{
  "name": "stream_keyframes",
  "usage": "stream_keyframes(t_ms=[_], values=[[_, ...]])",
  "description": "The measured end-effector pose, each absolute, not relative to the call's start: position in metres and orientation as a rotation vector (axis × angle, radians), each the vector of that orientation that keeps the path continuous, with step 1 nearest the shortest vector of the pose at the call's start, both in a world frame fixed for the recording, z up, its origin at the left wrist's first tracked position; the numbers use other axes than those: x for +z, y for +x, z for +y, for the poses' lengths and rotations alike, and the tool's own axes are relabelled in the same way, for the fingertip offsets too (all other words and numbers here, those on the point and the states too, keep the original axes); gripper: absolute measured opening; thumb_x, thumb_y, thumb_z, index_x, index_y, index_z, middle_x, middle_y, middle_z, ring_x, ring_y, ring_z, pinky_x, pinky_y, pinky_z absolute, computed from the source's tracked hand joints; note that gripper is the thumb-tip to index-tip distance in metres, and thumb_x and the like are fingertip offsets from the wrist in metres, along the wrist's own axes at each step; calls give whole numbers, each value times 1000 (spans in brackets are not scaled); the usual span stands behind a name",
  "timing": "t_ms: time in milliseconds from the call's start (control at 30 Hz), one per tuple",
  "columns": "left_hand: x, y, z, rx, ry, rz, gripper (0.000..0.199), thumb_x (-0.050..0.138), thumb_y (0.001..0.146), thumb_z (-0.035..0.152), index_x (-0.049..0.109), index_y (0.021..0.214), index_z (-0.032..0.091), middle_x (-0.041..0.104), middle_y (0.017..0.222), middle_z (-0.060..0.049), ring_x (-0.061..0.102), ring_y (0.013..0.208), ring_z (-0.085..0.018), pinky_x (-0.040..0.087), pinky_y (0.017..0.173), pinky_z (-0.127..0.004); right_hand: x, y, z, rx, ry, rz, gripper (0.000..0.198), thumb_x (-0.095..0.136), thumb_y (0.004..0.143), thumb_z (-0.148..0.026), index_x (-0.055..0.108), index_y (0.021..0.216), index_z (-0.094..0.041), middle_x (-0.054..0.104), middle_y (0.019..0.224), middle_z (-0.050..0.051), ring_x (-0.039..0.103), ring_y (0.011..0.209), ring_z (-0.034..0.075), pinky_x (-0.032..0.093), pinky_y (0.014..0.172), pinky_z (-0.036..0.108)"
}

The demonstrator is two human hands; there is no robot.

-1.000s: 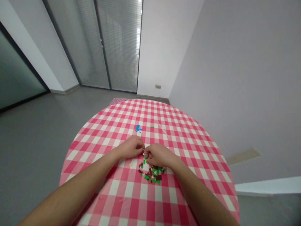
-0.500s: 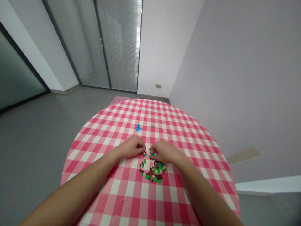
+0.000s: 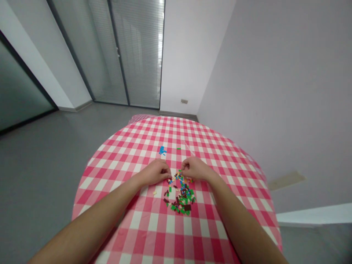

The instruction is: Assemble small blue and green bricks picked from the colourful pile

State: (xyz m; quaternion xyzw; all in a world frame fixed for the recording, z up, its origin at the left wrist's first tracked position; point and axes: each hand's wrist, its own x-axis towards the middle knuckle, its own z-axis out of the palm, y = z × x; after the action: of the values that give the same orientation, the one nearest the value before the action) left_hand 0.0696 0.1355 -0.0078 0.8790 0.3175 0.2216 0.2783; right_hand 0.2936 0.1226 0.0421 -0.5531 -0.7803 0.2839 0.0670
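Note:
A loose heap of small toy building bricks [image 3: 183, 198], mostly green and dark brown with some blue and cream, lies on the checked tablecloth in front of me. At the heap's upper left edge rests my left hand [image 3: 154, 172], its fingers curled together. My right hand [image 3: 196, 169] is over the upper right part, thumb and fingers bent in a pinch among blue, green and yellow bricks. What either hand holds, if anything, is too small to make out. One cream brick [image 3: 154, 193] lies apart, below my left hand.
Beyond my hands a small cluster of blue bricks [image 3: 162, 150] sits on the round table's red and white tablecloth [image 3: 132, 242]. To its right lies a single green brick [image 3: 178, 148]. A wall [image 3: 275, 91] stands at the right, glass panels [image 3: 137, 55] at the back.
My right hand has shifted up and slightly right, uncovering more bricks in the upper part of the heap. My left hand has stayed almost in place.

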Motion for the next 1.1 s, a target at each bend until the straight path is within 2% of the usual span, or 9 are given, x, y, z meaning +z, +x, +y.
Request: stream_keyframes(t_ms=[100, 200, 467, 833, 1000, 1100], values=[[-7, 71, 135, 606, 2365, 853, 15, 68, 87, 26, 72, 74, 19, 70, 76, -2, 61, 78, -16, 43, 81, -30, 31, 309, 137, 568, -1799, -2198, 8, 64, 74, -14, 71, 71, -14, 71, 68, 5, 61, 63, 15, 38, 56, 24], [-7, 72, 135, 609, 2372, 861, 16, 68, 87, 27, 72, 74, 20, 70, 76, -2, 61, 78, -16, 43, 82, -31, 17, 318, 145, 435, -1830, -2070, 11, 65, 79, -17, 74, 84, -13, 74, 81, 8, 64, 72, 17, 42, 62, 24], [-10, 72, 135, 632, 2351, 864, 16, 70, 86, 31, 72, 74, 20, 70, 75, -2, 61, 77, -16, 43, 81, -31, 3, 323, 158, 428, -1743, -2084, 19, 61, 88, -24, 76, 94, -15, 77, 94, 9, 68, 83, 20, 46, 72, 26], [-8, 72, 134, 603, 2362, 917, 17, 71, 84, 33, 73, 75, 19, 69, 75, -4, 61, 78, -17, 44, 81, -31, -3, 313, 192, 436, -1692, -2028, 17, 65, 87, -25, 77, 97, -17, 77, 98, 8, 69, 89, 20, 48, 77, 27], [-6, 73, 134, 598, 2362, 905, 15, 69, 85, 30, 74, 77, 18, 69, 76, -3, 61, 78, -17, 44, 81, -31, -4, 308, 203, 377, -1705, -1993, 40, 69, 85, -25, 68, 124, -13, 76, 99, 9, 69, 86, 19, 49, 75, 26], [-6, 73, 134, 599, 2362, 898, 15, 68, 85, 30, 74, 77, 19, 69, 76, -3, 61, 78, -17, 44, 82, -32, -2, 306, 209, 376, -1693, -2044, 40, 68, 86, -26, 68, 124, -13, 76, 101, 10, 68, 88, 20, 49, 80, 28]])
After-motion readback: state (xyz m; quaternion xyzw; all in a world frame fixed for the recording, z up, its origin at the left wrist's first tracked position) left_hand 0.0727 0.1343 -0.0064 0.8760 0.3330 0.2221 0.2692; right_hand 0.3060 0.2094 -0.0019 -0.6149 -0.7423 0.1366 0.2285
